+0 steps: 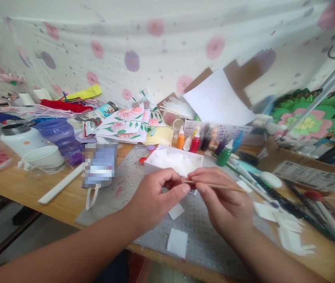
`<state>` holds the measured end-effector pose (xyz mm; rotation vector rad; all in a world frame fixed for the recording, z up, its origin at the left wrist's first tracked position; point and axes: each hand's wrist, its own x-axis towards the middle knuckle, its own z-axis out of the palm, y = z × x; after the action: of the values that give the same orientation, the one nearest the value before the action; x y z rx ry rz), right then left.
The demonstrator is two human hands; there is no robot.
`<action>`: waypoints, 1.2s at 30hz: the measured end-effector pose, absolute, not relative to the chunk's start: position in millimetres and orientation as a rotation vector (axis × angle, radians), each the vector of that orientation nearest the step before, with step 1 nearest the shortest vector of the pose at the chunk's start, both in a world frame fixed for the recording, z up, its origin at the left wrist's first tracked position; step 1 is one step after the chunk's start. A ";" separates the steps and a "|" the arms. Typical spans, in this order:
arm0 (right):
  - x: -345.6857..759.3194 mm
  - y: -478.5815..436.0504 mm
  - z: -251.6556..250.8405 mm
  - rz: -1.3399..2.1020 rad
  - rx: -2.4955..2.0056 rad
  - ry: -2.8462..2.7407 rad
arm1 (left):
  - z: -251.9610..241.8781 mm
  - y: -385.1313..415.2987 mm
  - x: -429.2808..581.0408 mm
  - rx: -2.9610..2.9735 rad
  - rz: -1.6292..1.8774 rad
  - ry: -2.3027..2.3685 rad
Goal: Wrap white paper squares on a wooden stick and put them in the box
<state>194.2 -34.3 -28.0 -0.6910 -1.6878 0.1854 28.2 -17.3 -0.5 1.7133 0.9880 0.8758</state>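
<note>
My left hand point(155, 196) and my right hand point(223, 200) meet over a grey cutting mat point(196, 236). Both pinch a thin wooden stick point(214, 184) that lies level and points right. The left fingertips close on its left end, where something small may sit; I cannot make it out. The right thumb and forefinger grip the stick just beside them. Right behind the hands stands a white box point(176, 161) with white filling. Small white paper pieces point(177, 241) lie on the mat near the front edge.
Small paint bottles point(196, 141) stand behind the box. Pens and brushes point(273, 188) lie at the right with paper scraps point(291, 232). A white cup point(45, 157), a purple bottle point(63, 137) and a white jar point(20, 137) stand left. Flower cards point(126, 124) lie further back.
</note>
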 end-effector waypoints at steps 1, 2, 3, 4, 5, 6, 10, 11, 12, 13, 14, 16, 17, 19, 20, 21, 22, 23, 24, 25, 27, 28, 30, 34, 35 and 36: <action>194.2 -33.9 -28.5 0.172 -0.695 -1.691 | -1.6 -16.2 29.4 1.684 0.861 1.007; 194.2 -33.3 -28.9 0.162 -0.698 -1.694 | -2.8 -14.8 30.1 1.656 0.850 1.017; 194.3 -32.7 -29.2 0.153 -0.700 -1.698 | -4.0 -13.2 30.4 1.634 0.845 1.017; 194.5 -31.9 -29.4 0.146 -0.703 -1.704 | -5.2 -11.7 30.4 1.617 0.846 1.014; 194.9 -31.0 -29.6 0.140 -0.706 -1.709 | -6.2 -10.2 30.1 1.604 0.854 1.008; 195.4 -29.8 -29.7 0.133 -0.710 -1.713 | -6.9 -8.8 29.8 1.592 0.866 1.004; 199.8 -22.4 -32.9 0.140 -0.753 -1.655 | -8.7 -2.5 27.0 1.575 0.921 1.024; 201.7 -19.6 -34.8 0.152 -0.770 -1.624 | -9.3 -0.1 25.6 1.583 0.936 1.045; 203.8 -16.4 -37.2 0.169 -0.793 -1.589 | -10.3 2.8 23.6 1.594 0.956 1.075; 206.2 -12.8 -40.1 0.189 -0.824 -1.553 | -11.7 6.1 21.1 1.610 0.976 1.108; 208.9 -8.9 -43.3 0.213 -0.863 -1.517 | -13.4 9.9 18.1 1.629 0.998 1.146; 214.5 -0.6 -50.0 0.263 -0.967 -1.446 | -17.3 17.8 11.2 1.732 1.012 1.229; 217.0 3.4 -53.1 0.266 -1.000 -1.427 | -19.1 21.7 7.9 1.811 1.005 1.282; 220.8 10.8 -58.3 0.253 -1.040 -1.408 | -21.0 28.3 2.9 1.948 0.995 1.382; 221.7 14.0 -60.1 0.241 -1.051 -1.411 | -21.0 30.9 1.6 1.992 0.994 1.421; 221.9 16.7 -61.4 0.229 -1.061 -1.417 | -20.4 33.2 1.4 2.030 0.997 1.457; 221.5 19.0 -62.3 0.213 -1.068 -1.425 | -19.5 35.2 2.1 2.069 1.000 1.487; 220.7 20.9 -62.6 0.190 -1.072 -1.435 | -18.5 37.0 3.6 2.122 1.001 1.517; 219.7 22.4 -62.6 0.163 -1.073 -1.444 | -17.7 38.9 5.6 2.183 0.997 1.544; 218.7 23.5 -62.2 0.131 -1.073 -1.452 | -17.2 40.8 7.8 2.247 0.986 1.565; 217.9 24.8 -60.9 0.072 -1.071 -1.470 | -17.3 44.2 11.5 2.365 0.941 1.589; 218.3 24.9 -60.0 0.048 -1.072 -1.476 | -17.6 45.2 12.6 2.413 0.908 1.595; 220.3 23.7 -58.1 0.015 -1.075 -1.474 | -17.4 43.9 12.7 2.476 0.843 1.609; 224.0 17.0 -54.2 -0.013 -1.049 -1.439 | -11.8 24.2 10.9 2.603 0.798 1.535; 223.9 14.9 -53.2 -0.015 -1.035 -1.438 | -10.7 16.9 11.4 2.634 0.777 1.459; 223.5 13.0 -52.2 -0.012 -1.024 -1.450 | -10.5 9.7 12.4 2.656 0.666 1.353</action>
<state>223.5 13.0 -52.2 -1.0236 -1.4497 -0.0123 12.4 9.7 -10.5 2.6560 1.3534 0.6662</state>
